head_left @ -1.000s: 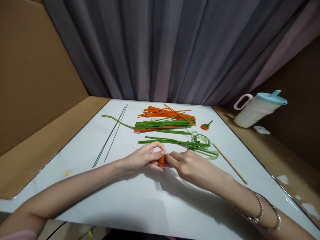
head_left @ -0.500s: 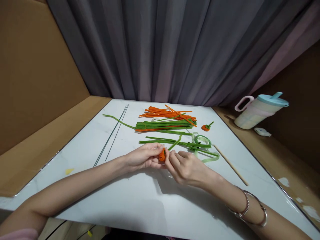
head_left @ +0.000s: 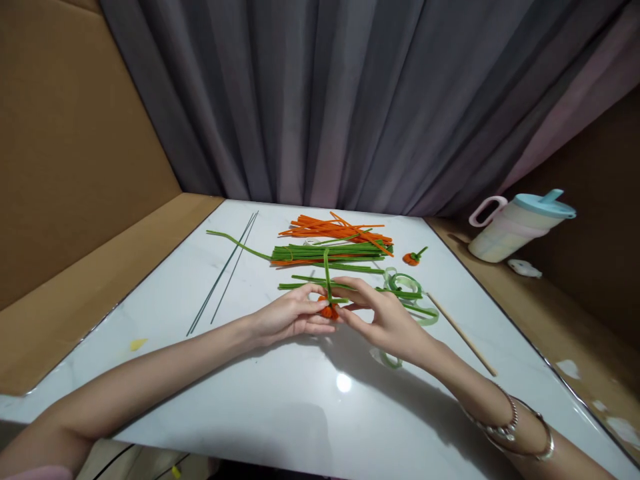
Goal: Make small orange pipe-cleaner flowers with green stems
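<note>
Left hand (head_left: 293,315) and right hand (head_left: 383,313), fingers clamped on fuzzy orange coil (head_left: 329,311), thin green stem (head_left: 327,270) upright

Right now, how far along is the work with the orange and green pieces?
Done: one small orange piece with a green stem lies finished on the table. In hand: the left hand and right hand pinch a second orange piece with an upright green stem. Left: piles of orange sticks and green sticks lie unused.
</note>
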A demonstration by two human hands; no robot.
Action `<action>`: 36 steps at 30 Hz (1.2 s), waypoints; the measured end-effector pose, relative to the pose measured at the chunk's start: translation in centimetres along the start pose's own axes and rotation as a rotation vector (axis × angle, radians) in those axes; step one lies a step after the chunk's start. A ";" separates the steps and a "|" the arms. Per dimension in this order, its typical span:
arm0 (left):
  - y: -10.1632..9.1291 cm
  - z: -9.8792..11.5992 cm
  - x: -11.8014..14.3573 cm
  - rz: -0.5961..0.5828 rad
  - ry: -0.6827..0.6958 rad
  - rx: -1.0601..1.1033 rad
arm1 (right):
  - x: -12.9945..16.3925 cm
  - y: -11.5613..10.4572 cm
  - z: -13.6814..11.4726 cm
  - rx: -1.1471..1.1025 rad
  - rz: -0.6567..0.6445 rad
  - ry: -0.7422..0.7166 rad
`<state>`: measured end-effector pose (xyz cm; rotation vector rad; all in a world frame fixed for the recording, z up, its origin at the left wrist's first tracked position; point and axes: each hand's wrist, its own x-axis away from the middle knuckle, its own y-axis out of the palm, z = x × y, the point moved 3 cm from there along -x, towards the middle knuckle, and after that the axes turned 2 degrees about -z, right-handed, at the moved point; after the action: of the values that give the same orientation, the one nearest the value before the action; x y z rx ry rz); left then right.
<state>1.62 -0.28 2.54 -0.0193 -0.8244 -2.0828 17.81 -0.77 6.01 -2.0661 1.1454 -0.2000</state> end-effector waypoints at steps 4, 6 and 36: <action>0.5 -0.8 -0.1 0.008 0.010 -0.068 | 1.0 0.5 1.7 -0.225 0.092 0.179; 0.5 -1.3 -0.2 -0.001 0.027 -0.095 | 1.5 0.5 2.1 -0.271 0.094 0.228; 0.4 -4.4 -0.3 -0.427 -0.411 -0.196 | 2.5 4.0 1.2 -0.095 -0.079 -0.244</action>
<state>3.31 -2.74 -0.72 -0.4230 -0.9208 -2.6080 17.18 -3.33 1.94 -2.1520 0.9420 0.0699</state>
